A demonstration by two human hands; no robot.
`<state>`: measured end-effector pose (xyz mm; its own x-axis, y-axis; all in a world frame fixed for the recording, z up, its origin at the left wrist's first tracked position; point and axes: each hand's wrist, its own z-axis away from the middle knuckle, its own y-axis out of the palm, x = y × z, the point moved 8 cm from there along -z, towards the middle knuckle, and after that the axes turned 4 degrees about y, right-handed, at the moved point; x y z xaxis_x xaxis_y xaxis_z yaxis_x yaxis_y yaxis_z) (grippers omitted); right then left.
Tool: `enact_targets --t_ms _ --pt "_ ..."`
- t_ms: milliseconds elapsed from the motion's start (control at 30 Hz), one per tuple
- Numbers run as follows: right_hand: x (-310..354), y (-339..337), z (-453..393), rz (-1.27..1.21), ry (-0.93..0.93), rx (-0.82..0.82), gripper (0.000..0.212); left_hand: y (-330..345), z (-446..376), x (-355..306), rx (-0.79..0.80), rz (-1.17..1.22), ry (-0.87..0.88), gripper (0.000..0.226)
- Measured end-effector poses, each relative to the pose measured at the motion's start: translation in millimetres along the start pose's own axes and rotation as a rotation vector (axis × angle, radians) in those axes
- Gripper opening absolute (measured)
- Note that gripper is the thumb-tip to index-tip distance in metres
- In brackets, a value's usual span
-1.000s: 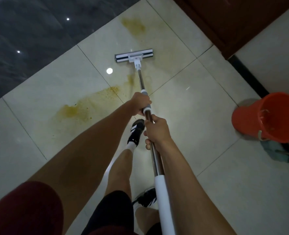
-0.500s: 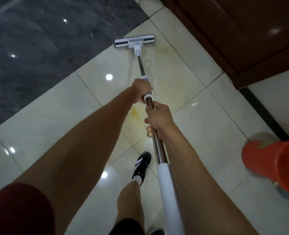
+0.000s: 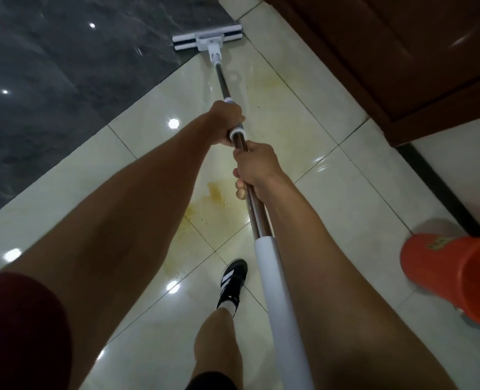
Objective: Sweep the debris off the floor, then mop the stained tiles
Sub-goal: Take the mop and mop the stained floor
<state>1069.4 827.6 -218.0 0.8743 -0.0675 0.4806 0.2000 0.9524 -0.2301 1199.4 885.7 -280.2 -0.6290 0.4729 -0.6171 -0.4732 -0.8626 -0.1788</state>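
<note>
You have the flat mop (image 3: 234, 142) in both hands, and its handling follows from its shape: a long, stiff pole with a light flat head (image 3: 208, 40) far out at the end, so it weighs little but levers hard against your wrists whenever the head lifts. Your left hand (image 3: 226, 122) wraps the shaft high up, fingers clenched around the grey collar where the metal tube joins the lower section; your right hand (image 3: 254, 167) grips the bare metal just behind it, fingers curled under the tube, thumb side up. The two hands sit just beside each other, which gives reach but probably little turning control; spreading them, with the right one nearer the white sleeve (image 3: 278, 291), would likely steady the head. The polished metal looks smooth and could slip in a damp palm, so the collar and the sleeve are the surer places to hold. The head lies flat at the far end of the cream tiles (image 3: 331, 198), straddling the edge of the dark grey floor (image 3: 64, 80). Yellow-brown stains (image 3: 219, 204) remain between your arms and paler ones (image 3: 264, 83) beside the shaft, so the mopping looks partly done. The tiles shine as if wet, so watch your black shoe (image 3: 231, 280). An orange bucket (image 3: 458, 277) stands off to your right.
</note>
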Motion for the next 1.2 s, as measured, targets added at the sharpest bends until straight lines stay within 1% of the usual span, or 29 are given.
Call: enact_targets --t_ms 100,233,333,367,400,433,500,567,667,700,733,800,867,900,967,1033,1100,1200 --pt "-16 -9 12 -0.005 -0.004 0.004 0.024 11 16 12 -0.017 0.019 -0.051 0.017" --pt "-62 -24 38 -0.021 0.003 -0.005 0.021 46 49 33 0.081 -0.071 -0.030 0.007" --pt "-107 -38 65 -0.057 0.012 -0.013 0.020 75 84 55 0.128 -0.155 -0.007 0.031" --pt "-123 -42 76 -0.063 0.012 -0.018 0.020 85 95 66 0.146 -0.173 -0.004 0.037" --pt "-139 -46 86 -0.066 0.013 -0.023 0.020 96 110 76 0.161 -0.181 -0.009 0.037" --pt "-156 -50 97 -0.075 0.021 -0.027 0.019 106 124 88 0.170 -0.178 -0.020 0.032" --pt "-193 -57 121 -0.106 0.051 -0.027 0.017 124 152 116 0.163 -0.156 -0.063 0.010" --pt "-230 -63 147 -0.111 0.060 -0.027 0.018 140 182 147 0.144 -0.142 -0.102 0.016" --pt "-286 -73 186 -0.071 0.031 -0.042 0.022 172 220 189 0.214 -0.239 -0.037 0.002" --pt "-304 -75 199 -0.054 0.024 -0.047 0.025 181 235 204 0.222 -0.248 -0.025 0.004" --pt "-322 -78 212 -0.035 0.020 -0.052 0.026 190 248 219 0.224 -0.251 -0.024 0.010" --pt "-355 -82 238 -0.022 0.025 -0.057 0.025 205 273 249 0.225 -0.255 -0.029 0.018" --pt "-385 -86 263 -0.042 0.042 -0.055 0.020 219 296 275 0.235 -0.264 -0.039 0.016" --pt "-398 -88 274 -0.051 0.045 -0.053 0.021 225 306 286 0.237 -0.267 -0.038 0.013" --pt "-420 -90 294 -0.061 0.042 -0.051 0.026 235 324 306 0.238 -0.258 -0.043 0.004" --pt "-435 -93 307 -0.052 0.031 -0.054 0.027 244 337 319 0.250 -0.242 -0.045 0.015" --pt "-443 -94 314 -0.072 0.029 -0.061 0.026 250 344 326 0.252 -0.237 -0.033 0.019" --pt "-439 -97 310 -0.100 0.008 -0.090 0.022 249 336 322 0.196 -0.214 0.002 0.028"
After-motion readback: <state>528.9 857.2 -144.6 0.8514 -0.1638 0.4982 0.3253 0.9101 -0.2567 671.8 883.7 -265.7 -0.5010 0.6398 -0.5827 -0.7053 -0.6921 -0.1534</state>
